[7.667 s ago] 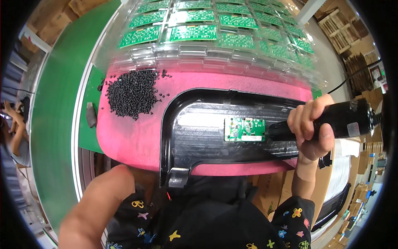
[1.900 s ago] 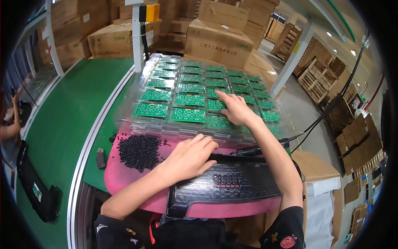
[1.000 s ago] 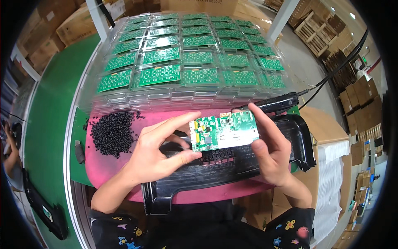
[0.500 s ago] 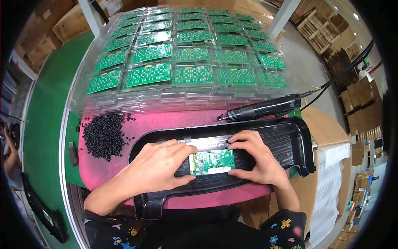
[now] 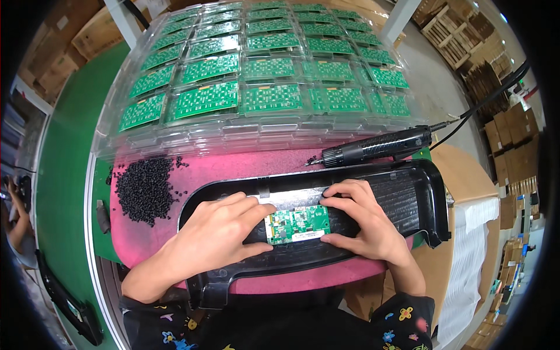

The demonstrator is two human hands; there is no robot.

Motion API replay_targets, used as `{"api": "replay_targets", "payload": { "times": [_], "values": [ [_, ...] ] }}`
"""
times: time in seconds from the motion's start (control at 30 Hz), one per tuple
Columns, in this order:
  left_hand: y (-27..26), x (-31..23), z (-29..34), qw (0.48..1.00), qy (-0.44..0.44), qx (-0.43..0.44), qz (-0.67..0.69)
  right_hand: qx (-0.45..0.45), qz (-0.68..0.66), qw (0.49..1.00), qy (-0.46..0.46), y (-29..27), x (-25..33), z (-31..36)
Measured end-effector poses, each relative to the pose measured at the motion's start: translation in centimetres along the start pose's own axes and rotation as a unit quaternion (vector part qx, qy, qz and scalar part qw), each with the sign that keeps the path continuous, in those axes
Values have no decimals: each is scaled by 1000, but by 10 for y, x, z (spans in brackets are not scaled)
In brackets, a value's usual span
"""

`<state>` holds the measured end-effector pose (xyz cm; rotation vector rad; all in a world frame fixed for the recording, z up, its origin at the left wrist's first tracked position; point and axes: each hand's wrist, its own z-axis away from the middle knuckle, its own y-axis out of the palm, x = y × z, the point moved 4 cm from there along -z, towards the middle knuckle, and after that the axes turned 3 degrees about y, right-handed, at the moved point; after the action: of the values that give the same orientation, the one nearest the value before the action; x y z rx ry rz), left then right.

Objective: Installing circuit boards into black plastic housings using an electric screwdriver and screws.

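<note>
A green circuit board (image 5: 298,224) with a white label strip lies in the middle of a long black plastic housing (image 5: 402,201). My left hand (image 5: 224,230) pinches the board's left end between thumb and fingers. At its right end, my right hand (image 5: 367,221) has thumb and fingers on the two corners. The board is tilted slightly, its right end a little farther from me. Whether it rests fully on the housing floor cannot be made out.
Behind the housing, clear plastic trays (image 5: 233,131) hold rows of green boards. A black electric screwdriver (image 5: 373,149) lies to their front right. Small black screws (image 5: 144,189) are heaped on the pink mat (image 5: 239,166) at left. White foam sheets (image 5: 466,268) stand at right.
The board has turned slightly, its right end moving away from me. Both hands keep their hold on its ends. The whole view has shifted a little.
</note>
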<state>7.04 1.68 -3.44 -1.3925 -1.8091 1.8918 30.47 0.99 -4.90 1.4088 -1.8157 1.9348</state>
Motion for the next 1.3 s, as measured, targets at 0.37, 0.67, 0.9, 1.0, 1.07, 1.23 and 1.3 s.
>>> {"api": "replay_targets", "payload": {
  "times": [0.37,0.67,0.9,1.0,1.07,1.23,1.3],
  "values": [
    [-1,5,7,1000,15,0,-9,17,32,999,5,-1,8,-1],
    [-96,-111,32,867,179,-425,-188,-323,124,934,91,-66,6,10],
    [-111,-101,128,851,268,-393,-222,-185,319,897,243,-124,-45,8],
    [-113,-110,160,840,295,-376,-257,-194,43,960,200,-108,-57,-12],
    [-103,-98,227,836,330,-353,-261,-255,-6,933,253,-113,-56,-3],
    [-124,-118,211,820,353,-309,-328,-433,-181,881,-52,-74,4,-37],
    [-137,-129,192,812,368,-285,-352,-374,-252,891,-53,-60,5,-55]
  ]
}}
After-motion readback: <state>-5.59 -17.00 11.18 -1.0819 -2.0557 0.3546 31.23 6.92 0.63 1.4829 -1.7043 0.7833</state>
